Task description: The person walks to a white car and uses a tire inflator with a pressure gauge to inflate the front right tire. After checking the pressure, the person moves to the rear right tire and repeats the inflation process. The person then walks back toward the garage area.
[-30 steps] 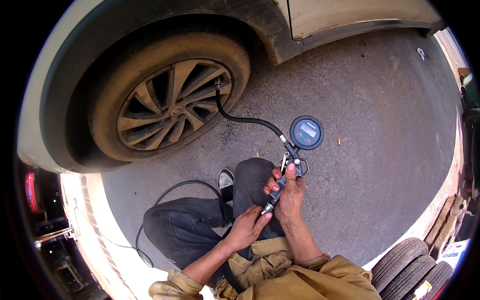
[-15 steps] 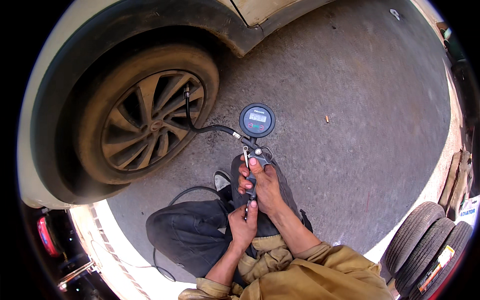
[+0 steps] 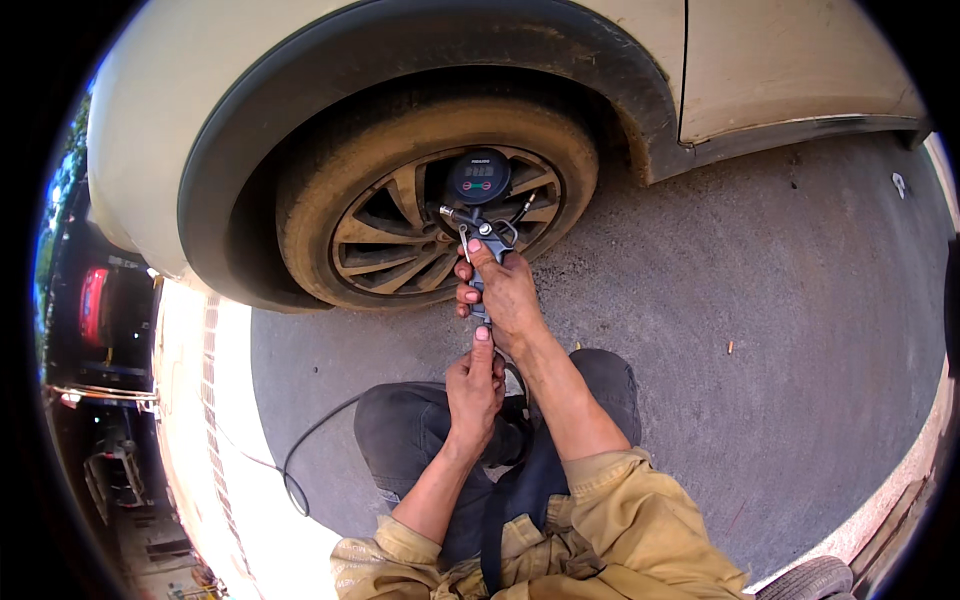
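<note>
My right hand [image 3: 508,295] is wrapped round the grey handle of a tire inflator [image 3: 486,240], its thumb near the top of the grip. A round black digital gauge [image 3: 479,178] stands at the inflator's upper end, in front of the wheel's spokes. Below, my left hand [image 3: 474,392] is closed round the air hose where it meets the handle's bottom, thumb pointing up. Dusty and brown, the car tire [image 3: 305,215] and its alloy rim [image 3: 365,258] lie just beyond. A hose end [image 3: 527,205] shows against the spokes; much of the short hose is hidden.
The pale car body [image 3: 790,70] and dark wheel arch [image 3: 225,170] rise beyond the wheel. A black air hose [image 3: 290,465] curls over the grey ground by my left knee. A cigarette butt [image 3: 730,348] lies at right. A spare tire [image 3: 815,580] shows at lower right.
Both hands and the inflator have moved forward to the wheel, so the gauge now overlaps the rim. The view has shifted toward the car, and the short hose no longer stretches left to the rim.
</note>
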A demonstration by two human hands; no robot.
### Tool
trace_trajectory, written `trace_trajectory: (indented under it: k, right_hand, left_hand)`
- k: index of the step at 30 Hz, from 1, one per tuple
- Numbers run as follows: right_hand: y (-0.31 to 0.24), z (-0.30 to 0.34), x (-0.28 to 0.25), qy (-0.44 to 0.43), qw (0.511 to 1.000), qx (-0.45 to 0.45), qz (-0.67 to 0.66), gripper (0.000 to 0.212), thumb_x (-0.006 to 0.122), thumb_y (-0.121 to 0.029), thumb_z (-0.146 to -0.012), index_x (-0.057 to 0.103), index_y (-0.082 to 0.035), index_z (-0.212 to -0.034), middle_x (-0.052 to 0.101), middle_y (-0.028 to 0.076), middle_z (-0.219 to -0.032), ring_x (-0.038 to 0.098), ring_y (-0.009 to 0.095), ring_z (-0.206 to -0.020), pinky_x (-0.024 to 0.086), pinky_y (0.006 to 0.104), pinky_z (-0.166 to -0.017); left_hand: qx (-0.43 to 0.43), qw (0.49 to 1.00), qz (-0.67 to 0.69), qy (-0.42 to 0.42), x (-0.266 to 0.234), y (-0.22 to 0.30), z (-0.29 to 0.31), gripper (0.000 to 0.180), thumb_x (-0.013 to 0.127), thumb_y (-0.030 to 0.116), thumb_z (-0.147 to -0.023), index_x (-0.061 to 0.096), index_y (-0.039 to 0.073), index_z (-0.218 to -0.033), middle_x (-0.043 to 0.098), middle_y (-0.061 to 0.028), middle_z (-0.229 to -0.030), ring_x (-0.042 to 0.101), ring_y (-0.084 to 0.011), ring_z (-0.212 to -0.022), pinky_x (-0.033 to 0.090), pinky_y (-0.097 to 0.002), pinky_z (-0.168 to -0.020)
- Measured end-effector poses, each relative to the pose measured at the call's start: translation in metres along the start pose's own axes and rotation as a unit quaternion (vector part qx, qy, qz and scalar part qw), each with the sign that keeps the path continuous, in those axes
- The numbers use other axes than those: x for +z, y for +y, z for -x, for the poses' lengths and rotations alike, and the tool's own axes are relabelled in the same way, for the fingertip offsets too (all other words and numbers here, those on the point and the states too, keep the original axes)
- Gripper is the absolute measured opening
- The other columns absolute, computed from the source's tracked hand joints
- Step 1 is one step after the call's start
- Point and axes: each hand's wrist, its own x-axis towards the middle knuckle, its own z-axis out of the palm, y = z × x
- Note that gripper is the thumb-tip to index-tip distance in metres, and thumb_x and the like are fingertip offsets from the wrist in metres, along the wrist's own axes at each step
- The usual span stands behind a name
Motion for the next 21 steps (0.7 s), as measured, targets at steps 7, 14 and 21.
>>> trace_trajectory:
  k: [7, 14, 21]
  right_hand:
    - [-0.015, -0.005, 0.012, 0.021, 0.998, -0.006, 0.05, 0.027, 0.058, -0.03, -0.099, 0.053, -0.005, -0.09, 0.051, 0.0, -0.071, 0.044, 0.008, -0.05, 0.04, 0.027, -0.043]
    - [-0.011, -0.015, 0.004, 0.015, 0.999, 0.0, 0.045, 0.029, 0.058, -0.031, -0.098, 0.056, -0.002, -0.098, 0.051, 0.002, -0.073, 0.042, 0.009, -0.051, 0.04, 0.028, -0.046]
    - [-0.007, -0.021, 0.001, 0.018, 0.997, 0.013, 0.073, 0.03, 0.058, -0.032, -0.098, 0.056, -0.003, -0.104, 0.051, 0.002, -0.076, 0.043, 0.009, -0.054, 0.041, 0.0275, -0.049]
  left_hand:
    - [0.034, 0.994, 0.084, 0.06, 0.019, -0.001, -0.006, 0.058, 0.053, 0.055, -0.095, 0.043, 0.01, -0.06, 0.036, 0.0036, -0.05, 0.033, -0.0062, -0.035, 0.023, -0.0223, -0.032]
    - [0.048, 0.986, 0.137, 0.087, 0.026, -0.022, -0.021, 0.053, 0.057, 0.045, -0.097, 0.044, 0.01, -0.059, 0.041, 0.0034, -0.052, 0.034, -0.0056, -0.038, 0.023, -0.023, -0.035]
    - [0.054, 0.976, 0.196, 0.076, 0.026, -0.028, -0.027, 0.05, 0.062, 0.034, -0.095, 0.047, 0.006, -0.057, 0.045, 0.005, -0.054, 0.035, -0.0032, -0.047, 0.023, -0.0232, -0.044]
